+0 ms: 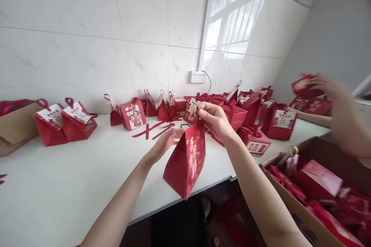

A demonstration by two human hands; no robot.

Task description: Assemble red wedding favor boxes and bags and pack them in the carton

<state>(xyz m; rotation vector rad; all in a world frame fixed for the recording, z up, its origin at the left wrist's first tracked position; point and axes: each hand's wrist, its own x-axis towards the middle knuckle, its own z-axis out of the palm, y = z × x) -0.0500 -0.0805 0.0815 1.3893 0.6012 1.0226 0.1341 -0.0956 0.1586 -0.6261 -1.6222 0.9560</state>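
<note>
Over the front edge of the white table (72, 185), a red gift box (187, 162) is held up by its top, pinched between the closed fingers of the right hand (213, 119). Its side is touched by the left hand (168, 141), which is loosely open and grips nothing.

Glossy white tiled walls (87, 27) back a white table (58, 185); a socket (198, 76) sits beside reflected window light (232, 19).

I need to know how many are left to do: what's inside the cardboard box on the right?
The cardboard box holds a heap of red gift boxes, one turning a paler face up. Whatever lies under that top layer is covered, so they cannot be counted.
</note>
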